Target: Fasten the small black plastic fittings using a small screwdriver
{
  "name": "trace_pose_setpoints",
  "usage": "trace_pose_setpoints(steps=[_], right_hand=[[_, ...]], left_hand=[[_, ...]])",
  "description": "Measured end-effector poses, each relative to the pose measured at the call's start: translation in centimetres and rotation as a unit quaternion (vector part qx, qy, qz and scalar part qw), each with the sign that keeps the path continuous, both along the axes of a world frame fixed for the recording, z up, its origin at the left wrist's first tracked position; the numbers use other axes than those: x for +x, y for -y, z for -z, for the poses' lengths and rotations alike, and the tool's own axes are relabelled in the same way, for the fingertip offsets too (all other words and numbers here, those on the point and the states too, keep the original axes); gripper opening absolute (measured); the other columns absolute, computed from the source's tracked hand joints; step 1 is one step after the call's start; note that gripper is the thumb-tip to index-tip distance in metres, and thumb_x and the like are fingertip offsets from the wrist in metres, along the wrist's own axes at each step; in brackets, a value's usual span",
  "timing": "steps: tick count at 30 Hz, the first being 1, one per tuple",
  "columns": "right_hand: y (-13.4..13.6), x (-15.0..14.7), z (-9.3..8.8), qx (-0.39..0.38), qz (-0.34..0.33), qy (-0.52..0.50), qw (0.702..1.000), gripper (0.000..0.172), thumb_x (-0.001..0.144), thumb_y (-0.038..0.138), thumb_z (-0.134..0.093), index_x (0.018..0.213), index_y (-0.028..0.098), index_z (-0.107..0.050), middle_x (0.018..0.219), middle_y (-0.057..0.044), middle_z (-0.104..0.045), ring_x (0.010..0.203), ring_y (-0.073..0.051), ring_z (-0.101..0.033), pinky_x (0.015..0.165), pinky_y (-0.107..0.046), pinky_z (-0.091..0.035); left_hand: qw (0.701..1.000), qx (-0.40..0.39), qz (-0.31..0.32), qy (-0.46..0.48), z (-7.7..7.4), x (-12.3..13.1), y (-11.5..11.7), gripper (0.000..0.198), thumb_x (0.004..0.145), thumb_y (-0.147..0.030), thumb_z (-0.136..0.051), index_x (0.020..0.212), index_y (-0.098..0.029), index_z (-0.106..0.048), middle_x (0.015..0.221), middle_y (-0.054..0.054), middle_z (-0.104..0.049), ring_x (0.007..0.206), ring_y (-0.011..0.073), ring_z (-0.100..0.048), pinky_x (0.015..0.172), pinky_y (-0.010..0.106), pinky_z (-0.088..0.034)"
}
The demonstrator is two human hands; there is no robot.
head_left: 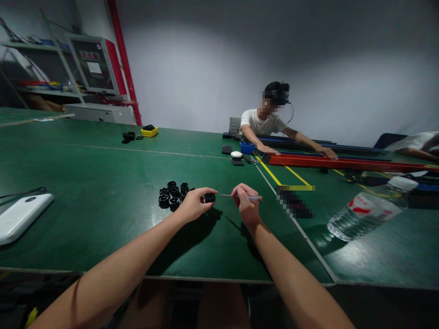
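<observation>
Small black plastic part (210, 198) pinched between thumb and forefinger of my left hand (194, 204), held just above the green table (103, 196), a little right of centre. My right hand (247, 206) is closed around a slim screwdriver (240, 196), its thin shaft pointing left with the tip just short of the part; whether it touches yet I cannot tell. One piece in work, then. Just left of my left hand, a cluster of similar black parts (173, 194) lies on the table; from here I cannot tell worked ones from unworked ones, and I see no separate finished pile, so I judge most of the batch is left. Near left edge: a white flat device (20, 215) with a cable. Near right: a clear water bottle (368, 211) lying on its side. Far left: a yellow tray (150, 131) with black bits beside it. Far right: another person in a white shirt (262, 122) with both hands out on long red and blue rails (343, 162); a second sleeve shows at the right edge.
</observation>
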State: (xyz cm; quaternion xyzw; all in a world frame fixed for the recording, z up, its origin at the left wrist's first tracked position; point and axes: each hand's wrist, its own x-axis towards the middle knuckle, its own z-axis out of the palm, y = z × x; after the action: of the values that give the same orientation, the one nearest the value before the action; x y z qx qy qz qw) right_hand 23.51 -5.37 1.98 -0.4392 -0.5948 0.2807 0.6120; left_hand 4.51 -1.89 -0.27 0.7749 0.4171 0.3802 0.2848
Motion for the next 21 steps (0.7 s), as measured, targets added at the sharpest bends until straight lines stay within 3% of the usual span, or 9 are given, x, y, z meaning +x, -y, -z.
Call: trace_pose_setpoints(steps=[3, 6, 11, 21], right_hand=[[0.13, 0.19, 0.19, 0.004, -0.003, 0.009, 1.000, 0.036, 0.091, 0.036, -0.046, 0.060, 0.022, -0.054, 0.051, 0.002, -0.040, 0.046, -0.013, -0.035, 0.046, -0.029, -0.024], [0.29, 0.11, 0.25, 0.004, -0.047, 0.025, 0.999, 0.036, 0.092, 0.037, -0.046, 0.061, 0.021, -0.055, 0.050, 0.002, -0.040, 0.047, -0.013, -0.035, 0.047, -0.029, -0.024], [0.40, -0.26, 0.12, 0.022, -0.096, 0.070, 0.993, 0.035, 0.090, 0.037, -0.047, 0.062, 0.020, -0.056, 0.049, 0.003, -0.040, 0.046, -0.012, -0.035, 0.048, -0.028, -0.027], [-0.04, -0.35, 0.38, 0.029, -0.093, 0.173, 0.980, 0.033, 0.091, 0.035, -0.046, 0.065, 0.019, -0.057, 0.053, 0.003, -0.046, 0.050, -0.012, -0.042, 0.052, -0.026, -0.031]], left_hand=[[1.000, -0.027, -0.005, 0.003, 0.23, 0.04, -0.08, 0.037, 0.074, -0.023, -0.070, 0.111, -0.023, -0.075, 0.065, -0.001, -0.065, 0.054, 0.0133, -0.054, 0.056, 0.024, -0.041], [0.998, -0.060, -0.005, 0.003, 0.35, 0.08, -0.06, 0.041, 0.073, -0.023, -0.069, 0.114, -0.023, -0.075, 0.057, -0.003, -0.060, 0.052, 0.0133, -0.053, 0.053, 0.023, -0.039], [0.996, -0.085, -0.013, -0.005, 0.02, 0.20, 0.14, 0.045, 0.073, -0.023, -0.070, 0.118, -0.022, -0.073, 0.055, -0.003, -0.060, 0.051, 0.0117, -0.050, 0.053, 0.022, -0.036], [0.996, -0.089, 0.001, -0.020, 0.24, 0.33, -0.03, 0.045, 0.073, -0.024, -0.072, 0.117, -0.021, -0.074, 0.055, -0.004, -0.060, 0.052, 0.0106, -0.049, 0.052, 0.022, -0.035]])
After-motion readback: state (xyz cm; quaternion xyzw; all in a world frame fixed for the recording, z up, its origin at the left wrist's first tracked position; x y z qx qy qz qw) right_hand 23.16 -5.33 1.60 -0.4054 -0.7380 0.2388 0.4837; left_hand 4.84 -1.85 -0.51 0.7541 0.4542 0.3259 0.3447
